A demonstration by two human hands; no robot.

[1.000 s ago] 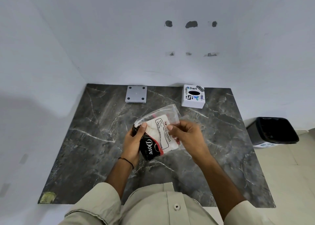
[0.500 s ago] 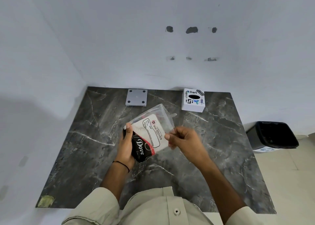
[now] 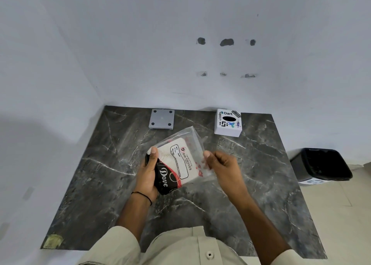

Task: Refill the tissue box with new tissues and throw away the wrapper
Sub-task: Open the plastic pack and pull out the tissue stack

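Observation:
A pack of tissues (image 3: 176, 164) in a clear plastic wrapper with black, red and white print is held above the middle of the dark marble table (image 3: 100, 184). My left hand (image 3: 147, 174) grips the pack's left side, thumb on top. My right hand (image 3: 222, 164) pinches the loose clear edge of the wrapper (image 3: 192, 138) at the pack's right side. The white cube tissue box (image 3: 227, 122), covered in stickers and with a dark oval slot on top, stands at the back right of the table, apart from both hands.
A grey square plate (image 3: 161, 118) with corner holes lies at the back of the table. A black bin (image 3: 321, 164) stands on the floor to the right of the table. White walls close the back and left. A yellowish patch (image 3: 53, 241) marks the front left corner.
The pack has shifted slightly left and tilted. My right hand slid from the pack's face to the loose wrapper edge on the right and pulls it outward.

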